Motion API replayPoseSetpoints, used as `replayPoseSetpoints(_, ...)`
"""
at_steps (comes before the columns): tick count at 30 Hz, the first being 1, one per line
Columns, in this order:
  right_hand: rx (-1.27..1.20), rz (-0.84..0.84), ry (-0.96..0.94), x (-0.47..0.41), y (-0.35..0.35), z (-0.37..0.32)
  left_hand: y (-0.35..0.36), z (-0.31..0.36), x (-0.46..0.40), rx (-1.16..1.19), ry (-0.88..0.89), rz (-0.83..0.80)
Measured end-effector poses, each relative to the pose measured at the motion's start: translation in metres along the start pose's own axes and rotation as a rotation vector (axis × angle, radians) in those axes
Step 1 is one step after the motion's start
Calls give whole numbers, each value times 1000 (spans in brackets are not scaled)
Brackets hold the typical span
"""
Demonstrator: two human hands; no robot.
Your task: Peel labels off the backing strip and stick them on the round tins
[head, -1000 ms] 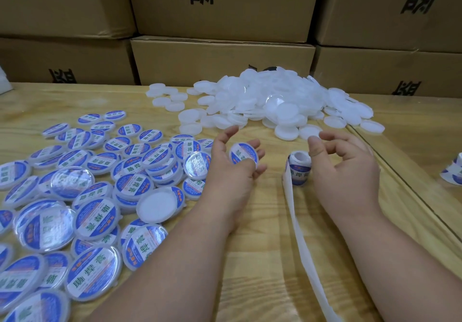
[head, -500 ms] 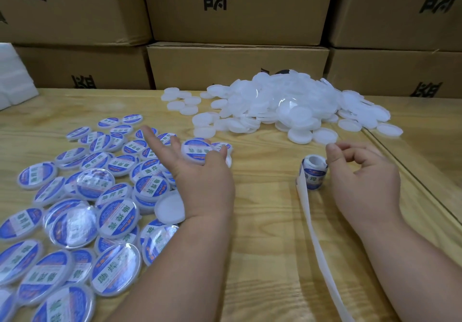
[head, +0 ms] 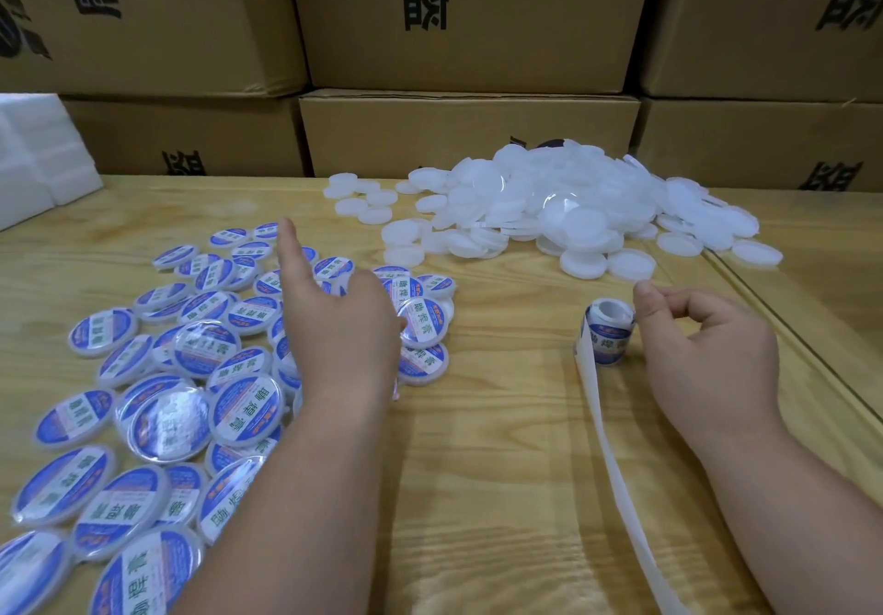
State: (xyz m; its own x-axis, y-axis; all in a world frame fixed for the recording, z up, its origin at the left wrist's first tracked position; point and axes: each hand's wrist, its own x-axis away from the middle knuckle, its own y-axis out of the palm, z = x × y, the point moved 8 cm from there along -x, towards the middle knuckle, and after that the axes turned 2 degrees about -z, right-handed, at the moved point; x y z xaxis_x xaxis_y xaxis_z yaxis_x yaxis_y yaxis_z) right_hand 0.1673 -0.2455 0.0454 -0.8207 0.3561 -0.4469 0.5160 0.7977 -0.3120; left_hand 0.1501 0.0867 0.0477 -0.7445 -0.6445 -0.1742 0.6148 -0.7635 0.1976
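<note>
Two hands: left (head: 334,328) spread over labelled tins (head: 191,352), right (head: 707,347) loosely curled beside label roll (head: 607,332); cartons (head: 468,137) behind.

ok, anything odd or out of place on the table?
Nothing damaged or spilled. The labelled tins lie in a loose overlapping heap, several tilted. Spent backing strip trails off the label roll toward the near table edge.
</note>
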Motion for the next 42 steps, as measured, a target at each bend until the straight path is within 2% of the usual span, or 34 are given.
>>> replayPoseSetpoints(3, -3, -10, 24, 1, 0, 3, -11, 4, -7, -50, -7, 25)
replayPoseSetpoints(6, 7, -6, 51, 0, -1, 5, -18, 11, -8, 31, 17, 83)
replayPoseSetpoints(9, 8, -7, 64, 1, -1, 6, -22, 18, -5, 108, 91, 129)
replayPoseSetpoints(11, 8, -6, 61, 1, -1, 5, -17, 21, 0, 111, 141, 99)
replayPoseSetpoints(14, 2, -4, 59, 1, -2, 4, 14, 18, 15, -48, 153, -127)
replayPoseSetpoints(18, -29, 2, 64, 2, -1, 6, 67, -3, 50, -437, 217, -520)
replayPoseSetpoints(23, -43, 20, 52, 1, -2, 8, 107, -46, 73, -823, 306, -792)
replayPoseSetpoints(25, -54, 22, 73, -1, -2, 12, 119, -55, 72, -895, 345, -840)
replayPoseSetpoints(29, -69, 36, 106, -2, 0, 16, 141, -58, 58, -908, 383, -834)
replayPoseSetpoints(32, -56, 31, 80, -3, 2, 14, 155, -62, 36, -989, 397, -760)
replayPoseSetpoints(37, -4, 34, 53, -6, 6, 13, 175, -78, 2, -1113, 282, -667)
replayPoseSetpoints(42, -35, 47, 79, -14, 11, 18, 195, -79, -29, -1154, 282, -545)
